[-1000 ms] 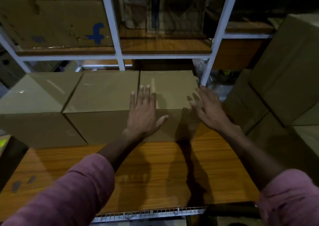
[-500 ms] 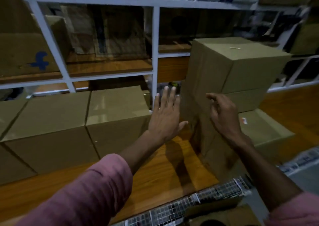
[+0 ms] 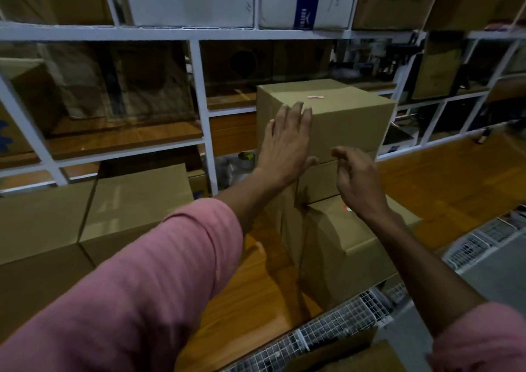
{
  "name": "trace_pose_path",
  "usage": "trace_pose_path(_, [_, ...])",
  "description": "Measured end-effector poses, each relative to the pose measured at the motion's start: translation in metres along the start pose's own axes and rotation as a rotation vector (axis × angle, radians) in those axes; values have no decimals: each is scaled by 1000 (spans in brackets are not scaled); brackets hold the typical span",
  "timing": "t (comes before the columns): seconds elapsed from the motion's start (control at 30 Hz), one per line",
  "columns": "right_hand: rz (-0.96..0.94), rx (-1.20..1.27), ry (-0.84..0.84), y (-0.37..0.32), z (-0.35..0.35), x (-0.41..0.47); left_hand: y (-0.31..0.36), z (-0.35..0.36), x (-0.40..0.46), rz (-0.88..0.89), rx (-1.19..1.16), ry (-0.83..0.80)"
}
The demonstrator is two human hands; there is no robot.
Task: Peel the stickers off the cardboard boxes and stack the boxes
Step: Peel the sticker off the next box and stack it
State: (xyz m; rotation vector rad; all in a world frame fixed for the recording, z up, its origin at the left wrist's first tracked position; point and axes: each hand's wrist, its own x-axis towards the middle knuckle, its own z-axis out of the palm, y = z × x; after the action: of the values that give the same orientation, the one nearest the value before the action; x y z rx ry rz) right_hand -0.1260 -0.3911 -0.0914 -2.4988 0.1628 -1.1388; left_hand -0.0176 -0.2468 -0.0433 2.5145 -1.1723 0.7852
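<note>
A stack of brown cardboard boxes stands at centre right on the wooden shelf. The top box (image 3: 347, 121) carries a small white and red sticker (image 3: 316, 97) on its lid. My left hand (image 3: 287, 144) lies flat, fingers spread, against that box's left front corner. My right hand (image 3: 355, 181) hovers with curled fingers in front of the middle box (image 3: 318, 181), holding nothing. The lower box (image 3: 341, 246) shows a bit of red sticker (image 3: 345, 207) beside my right wrist.
A row of plain boxes (image 3: 136, 201) fills the shelf on the left. White metal racking (image 3: 199, 93) holds more cartons behind and above. The wooden shelf board (image 3: 247, 295) ends in a wire-mesh edge (image 3: 327, 320) near me.
My view swung right from the row of boxes to the stack. My left hand moved up onto the top box's corner, and my right hand drew in close to the stack's front.
</note>
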Motion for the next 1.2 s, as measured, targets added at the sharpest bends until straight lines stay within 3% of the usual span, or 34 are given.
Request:
trace_pose_path(0.4, [26, 20, -2, 18, -9, 24, -38, -13, 30, 70, 123, -8])
trace_pose_path(0.63, [4, 8, -1, 24, -9, 45, -33, -22, 36, -19, 170, -36])
trace_pose_path(0.8, [-2, -30, -4, 25, -5, 52, -30, -11, 38, -69, 55, -115])
trace_pose_path(1.07, [-3, -374, -79, 32, -17, 76, -50, -17, 28, -104, -247, -160])
trace_pose_path(1.2, [12, -300, -155, 39, -19, 90, -49, -22, 24, -113, -276, -158])
